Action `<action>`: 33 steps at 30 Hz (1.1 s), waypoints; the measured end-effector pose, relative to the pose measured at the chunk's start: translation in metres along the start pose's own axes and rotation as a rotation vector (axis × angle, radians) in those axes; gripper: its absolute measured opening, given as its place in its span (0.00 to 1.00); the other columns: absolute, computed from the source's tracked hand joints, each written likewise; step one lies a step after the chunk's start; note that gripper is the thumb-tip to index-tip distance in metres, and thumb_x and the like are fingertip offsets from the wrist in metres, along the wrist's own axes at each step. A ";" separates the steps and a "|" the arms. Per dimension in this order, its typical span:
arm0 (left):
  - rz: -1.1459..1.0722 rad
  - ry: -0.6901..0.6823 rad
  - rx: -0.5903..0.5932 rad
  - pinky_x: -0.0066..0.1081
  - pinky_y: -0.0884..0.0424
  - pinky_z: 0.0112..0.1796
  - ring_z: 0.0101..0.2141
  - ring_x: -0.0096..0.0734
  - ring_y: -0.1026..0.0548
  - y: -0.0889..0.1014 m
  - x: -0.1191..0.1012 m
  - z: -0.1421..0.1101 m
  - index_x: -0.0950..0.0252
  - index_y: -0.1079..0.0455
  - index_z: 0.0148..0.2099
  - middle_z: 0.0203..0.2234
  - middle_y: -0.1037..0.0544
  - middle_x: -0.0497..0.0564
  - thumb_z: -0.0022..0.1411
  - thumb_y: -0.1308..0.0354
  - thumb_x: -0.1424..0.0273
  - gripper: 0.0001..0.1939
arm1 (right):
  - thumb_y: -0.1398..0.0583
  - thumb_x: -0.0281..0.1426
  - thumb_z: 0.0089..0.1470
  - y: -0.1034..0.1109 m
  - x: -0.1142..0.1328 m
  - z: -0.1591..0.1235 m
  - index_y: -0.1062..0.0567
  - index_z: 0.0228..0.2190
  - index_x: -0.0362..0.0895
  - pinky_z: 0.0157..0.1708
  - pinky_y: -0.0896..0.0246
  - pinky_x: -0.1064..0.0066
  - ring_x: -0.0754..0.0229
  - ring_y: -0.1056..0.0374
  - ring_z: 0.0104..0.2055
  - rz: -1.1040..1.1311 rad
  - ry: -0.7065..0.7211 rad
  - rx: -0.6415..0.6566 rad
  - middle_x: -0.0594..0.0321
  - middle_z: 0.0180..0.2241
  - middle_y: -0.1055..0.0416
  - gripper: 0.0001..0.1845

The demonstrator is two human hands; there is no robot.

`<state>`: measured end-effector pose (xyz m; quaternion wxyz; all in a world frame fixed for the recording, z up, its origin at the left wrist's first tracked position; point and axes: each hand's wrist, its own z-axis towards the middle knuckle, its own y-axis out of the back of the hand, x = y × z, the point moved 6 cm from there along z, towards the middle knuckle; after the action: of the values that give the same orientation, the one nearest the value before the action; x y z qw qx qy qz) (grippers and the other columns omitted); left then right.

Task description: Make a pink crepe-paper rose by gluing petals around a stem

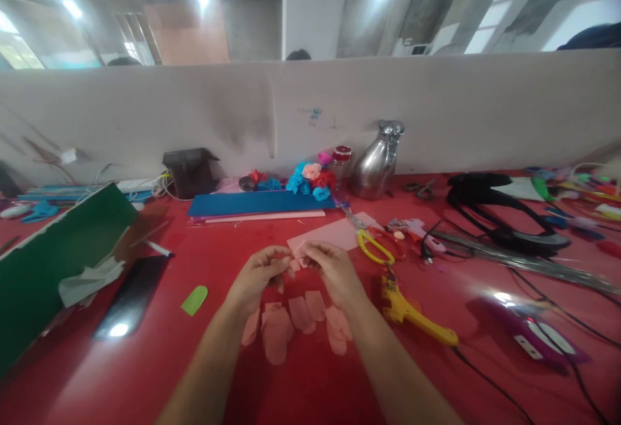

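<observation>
Above the red table, my left hand [257,276] and my right hand [334,270] meet with fingers pinched. Between the fingertips is a small pink paper petal [299,253], partly covered by the fingers; both hands appear to grip its edges. Cut pink petals [275,334] lie loosely overlapped on the table below my wrists, several of them rounded at one end. Just beyond my fingers a pale pink paper sheet [342,233] lies flat. A green paper piece [195,300] rests to the left of my left hand.
Yellow-handled scissors [376,247] and a yellow glue gun [412,315] lie right of my arm, with a purple power strip [538,334] and cords farther right. A steel jug [376,166] and paper flowers [310,179] stand behind. On the left are a phone [130,295] and a green board [63,263].
</observation>
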<state>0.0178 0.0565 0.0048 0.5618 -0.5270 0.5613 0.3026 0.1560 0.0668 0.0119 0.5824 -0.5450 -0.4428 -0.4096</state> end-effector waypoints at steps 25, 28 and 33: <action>0.086 -0.007 -0.009 0.23 0.44 0.20 0.16 0.17 0.39 0.003 0.003 0.001 0.68 0.25 0.40 0.21 0.25 0.50 0.49 0.37 0.62 0.18 | 0.39 0.35 0.45 0.008 0.000 0.003 0.21 0.25 0.42 0.31 0.43 0.70 0.64 0.36 0.26 -0.064 -0.039 0.085 0.63 0.22 0.28 0.09; 0.096 -0.002 0.002 0.24 0.44 0.21 0.16 0.18 0.39 0.002 0.004 0.001 0.68 0.25 0.40 0.21 0.25 0.50 0.49 0.37 0.61 0.18 | 0.38 0.34 0.44 0.012 -0.002 0.003 0.21 0.24 0.43 0.31 0.43 0.70 0.65 0.37 0.25 -0.058 -0.036 0.062 0.64 0.22 0.28 0.08; 0.110 -0.004 -0.007 0.24 0.44 0.20 0.16 0.18 0.39 0.003 0.006 0.003 0.67 0.25 0.40 0.21 0.25 0.50 0.48 0.36 0.61 0.19 | 0.39 0.35 0.45 0.010 -0.001 0.002 0.21 0.24 0.44 0.32 0.41 0.69 0.63 0.35 0.26 -0.047 -0.050 0.074 0.63 0.24 0.26 0.09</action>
<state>0.0165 0.0583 -0.0022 0.5436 -0.4969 0.5870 0.3361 0.1654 0.0699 0.0080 0.5813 -0.5224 -0.4847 -0.3927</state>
